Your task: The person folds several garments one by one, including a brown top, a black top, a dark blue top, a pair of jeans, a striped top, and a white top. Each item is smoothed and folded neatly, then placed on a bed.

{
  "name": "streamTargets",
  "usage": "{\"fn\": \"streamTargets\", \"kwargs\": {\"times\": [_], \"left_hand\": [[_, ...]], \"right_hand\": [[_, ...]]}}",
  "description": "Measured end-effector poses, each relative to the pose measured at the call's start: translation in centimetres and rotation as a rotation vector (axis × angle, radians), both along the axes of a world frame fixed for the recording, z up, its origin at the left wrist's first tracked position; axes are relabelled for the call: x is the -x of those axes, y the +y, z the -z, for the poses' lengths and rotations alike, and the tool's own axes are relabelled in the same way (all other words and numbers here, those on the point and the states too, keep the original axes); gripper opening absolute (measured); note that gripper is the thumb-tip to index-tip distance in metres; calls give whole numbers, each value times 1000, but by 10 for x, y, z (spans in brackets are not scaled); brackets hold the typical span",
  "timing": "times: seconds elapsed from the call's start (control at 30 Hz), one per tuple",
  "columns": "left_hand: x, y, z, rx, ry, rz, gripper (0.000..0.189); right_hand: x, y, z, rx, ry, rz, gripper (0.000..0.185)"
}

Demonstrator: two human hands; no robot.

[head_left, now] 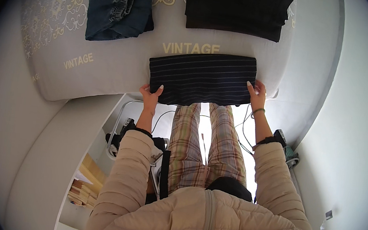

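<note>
A dark pinstriped cloth garment (pixel 202 79), folded into a wide rectangle, lies at the front edge of the bed (pixel 116 75), its near edge by my legs. My left hand (pixel 152 95) grips its near left corner, thumb on top and fingers partly hidden. On the right side, my right hand (pixel 256 91) pinches the garment's edge with the thumb on top. Beyond it on the patterned bed cover lie folded blue jeans (pixel 119 7) with a gathered elastic part at the left, and a folded black garment (pixel 236 9) at the right.
White shelving (pixel 64 134) with stacked papers or books (pixel 83 194) stands at the left. Dark cables (pixel 244 129) run across the bright floor near my legs. A metal-tube frame (pixel 115 124) is beside my left arm. A pale wall (pixel 349 118) rises at the right.
</note>
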State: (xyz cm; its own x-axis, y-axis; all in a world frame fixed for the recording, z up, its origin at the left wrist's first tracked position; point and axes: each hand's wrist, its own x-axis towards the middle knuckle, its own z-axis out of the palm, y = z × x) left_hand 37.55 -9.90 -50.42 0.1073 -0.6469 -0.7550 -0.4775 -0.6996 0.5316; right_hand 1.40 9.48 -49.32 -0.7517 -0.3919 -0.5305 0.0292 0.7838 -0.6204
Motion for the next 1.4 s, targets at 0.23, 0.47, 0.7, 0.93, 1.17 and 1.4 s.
{"fn": "streamTargets", "kwargs": {"times": [0.23,0.47,0.7,0.93,1.17,1.4], "left_hand": [[-3,-35,-26,-324,317,-61,67],[-3,-59,-73,-182,505,-29,58],[-1,-55,-50,-127,243,54,58],[22,-41,-81,32,321,96,71],[132,11,-128,181,542,122,93],[226,59,-112,392,397,502,88]], "right_hand": [[23,-18,-19,6,-790,117,62],[12,-40,-32,152,-613,98,48],[-83,-114,-42,166,523,-551,60],[-163,-165,8,490,-246,-412,74],[-107,-120,4,520,-1133,206,65],[8,-77,-57,602,-1143,161,68]]}}
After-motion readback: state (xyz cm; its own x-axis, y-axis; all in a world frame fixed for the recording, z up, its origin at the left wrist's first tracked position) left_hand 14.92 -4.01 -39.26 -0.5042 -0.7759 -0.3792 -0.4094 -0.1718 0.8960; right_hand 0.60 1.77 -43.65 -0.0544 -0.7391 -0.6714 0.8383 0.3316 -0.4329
